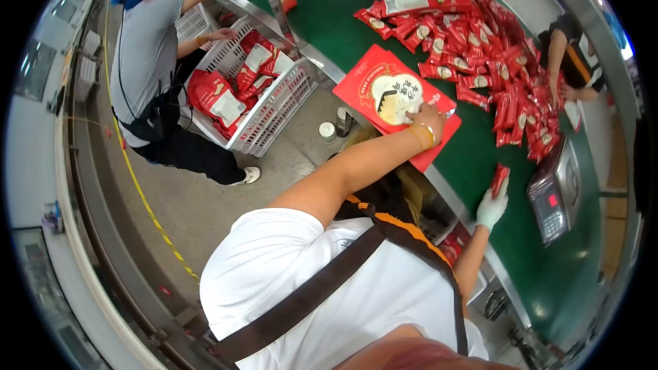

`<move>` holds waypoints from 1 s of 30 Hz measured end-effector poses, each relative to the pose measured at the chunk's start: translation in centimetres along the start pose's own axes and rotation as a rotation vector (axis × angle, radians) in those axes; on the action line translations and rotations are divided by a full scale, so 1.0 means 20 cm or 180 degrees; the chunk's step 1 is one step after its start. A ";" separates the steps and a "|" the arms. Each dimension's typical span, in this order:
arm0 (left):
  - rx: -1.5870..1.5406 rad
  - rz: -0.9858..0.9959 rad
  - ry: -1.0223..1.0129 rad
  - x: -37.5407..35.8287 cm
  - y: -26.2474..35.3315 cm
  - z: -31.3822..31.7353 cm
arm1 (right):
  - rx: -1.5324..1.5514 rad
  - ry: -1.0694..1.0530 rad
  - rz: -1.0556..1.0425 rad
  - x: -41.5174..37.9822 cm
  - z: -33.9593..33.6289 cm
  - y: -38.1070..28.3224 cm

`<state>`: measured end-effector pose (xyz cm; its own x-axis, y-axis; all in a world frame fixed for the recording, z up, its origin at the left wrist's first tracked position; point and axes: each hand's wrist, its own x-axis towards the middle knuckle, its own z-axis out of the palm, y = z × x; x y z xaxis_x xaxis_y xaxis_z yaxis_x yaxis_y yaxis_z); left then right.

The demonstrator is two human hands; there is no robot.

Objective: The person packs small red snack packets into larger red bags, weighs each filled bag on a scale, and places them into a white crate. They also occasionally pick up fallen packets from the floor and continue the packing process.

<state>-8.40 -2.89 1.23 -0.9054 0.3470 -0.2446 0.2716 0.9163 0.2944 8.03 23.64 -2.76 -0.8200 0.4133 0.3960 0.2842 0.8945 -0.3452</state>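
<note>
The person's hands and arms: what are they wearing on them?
The right hand is covered by a white glove. The left hand is bare, with yellowish bands around the wrist. Both arms are bare below the short sleeves of a white T-shirt, crossed by dark straps with orange edging.

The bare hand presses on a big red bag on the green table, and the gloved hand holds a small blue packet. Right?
Not quite. In the head view the small packet in the gloved hand is red, not blue. The bare hand does rest on the big red bag on the green table.
</note>
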 end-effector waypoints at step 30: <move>-0.2071 0.1154 0.1968 -0.21 -0.08 0.09 | 0.1268 -0.1362 -0.2159 0.11 0.12 -0.75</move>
<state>-4.40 -5.41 0.23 -0.8644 0.2498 0.4364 0.5028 0.4196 0.7557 0.75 10.83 1.22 -0.8866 -0.3531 0.2988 -0.4575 0.7648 -0.4536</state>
